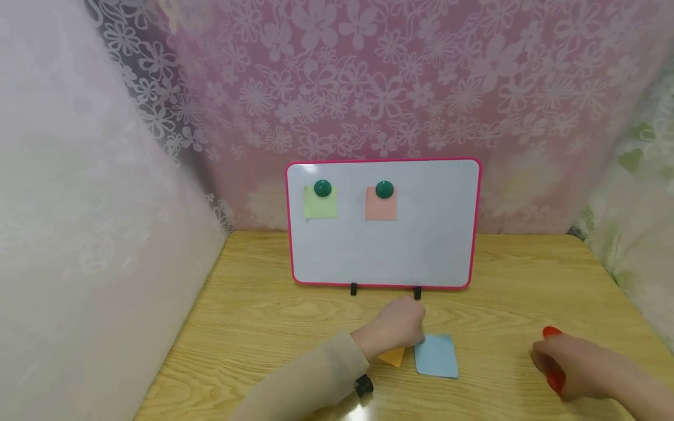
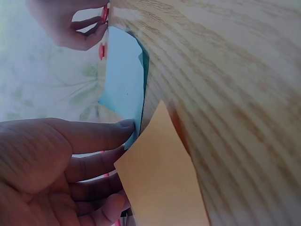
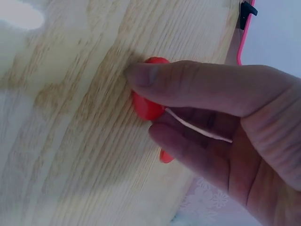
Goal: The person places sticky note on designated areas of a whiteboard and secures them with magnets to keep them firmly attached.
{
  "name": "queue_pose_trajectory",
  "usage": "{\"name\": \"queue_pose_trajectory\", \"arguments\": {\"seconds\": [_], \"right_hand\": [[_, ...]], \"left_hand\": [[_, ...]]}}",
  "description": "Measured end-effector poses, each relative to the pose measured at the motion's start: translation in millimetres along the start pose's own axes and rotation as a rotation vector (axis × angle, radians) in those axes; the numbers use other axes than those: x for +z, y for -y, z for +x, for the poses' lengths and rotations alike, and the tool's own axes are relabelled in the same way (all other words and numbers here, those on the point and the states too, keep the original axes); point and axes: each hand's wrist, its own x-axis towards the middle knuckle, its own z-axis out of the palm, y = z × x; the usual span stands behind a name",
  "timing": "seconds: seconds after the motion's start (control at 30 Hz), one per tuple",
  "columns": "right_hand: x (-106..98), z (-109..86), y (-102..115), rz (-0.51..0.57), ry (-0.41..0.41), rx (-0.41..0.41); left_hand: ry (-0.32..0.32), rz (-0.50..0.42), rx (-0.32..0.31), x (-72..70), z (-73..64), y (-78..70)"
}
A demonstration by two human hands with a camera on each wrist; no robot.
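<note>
My left hand (image 1: 392, 327) reaches over the table in front of the whiteboard, pinching the near corner of a light blue sticky note (image 1: 436, 355) between thumb and index finger. In the left wrist view the blue note (image 2: 126, 70) stretches away from the fingertips, its edges curling. Partly under that hand lies an orange sticky note (image 1: 394, 355). Off to the right, my right hand (image 1: 584, 365) has thumb and fingers around a round red magnet (image 3: 148, 108), which the thumb partly covers. A second red magnet (image 3: 166, 156) shows just past the fingers.
A whiteboard (image 1: 434, 234) with a pink frame stands upright at the back on black feet. It carries a green note (image 1: 320, 207) and a pink note (image 1: 381, 209), each under a dark green magnet. A black object (image 1: 363, 386) sits by the left sleeve. Patterned curtains surround the table.
</note>
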Motion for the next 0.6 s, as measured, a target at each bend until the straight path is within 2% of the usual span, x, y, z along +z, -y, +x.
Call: {"name": "queue_pose_trajectory", "arguments": {"seconds": [0.07,0.17,0.47,0.6], "right_hand": [[0.6,-1.5,-1.3,-0.009,-0.025,-0.038],[0.5,-1.6,-3.0,-0.004,-0.036,-0.052],[0.4,-2.4,-5.2,0.035,-0.040,-0.050],[0.1,-4.4,-8.8,0.093,-0.024,-0.024]], "left_hand": [[-0.001,0.003,0.005,0.8,0.6,-0.5],[-0.003,-0.003,0.009,1.4,1.0,-0.2],[0.010,-0.017,0.019,1.4,1.4,1.1],[0.018,-0.006,0.024,0.3,1.4,1.2]]}}
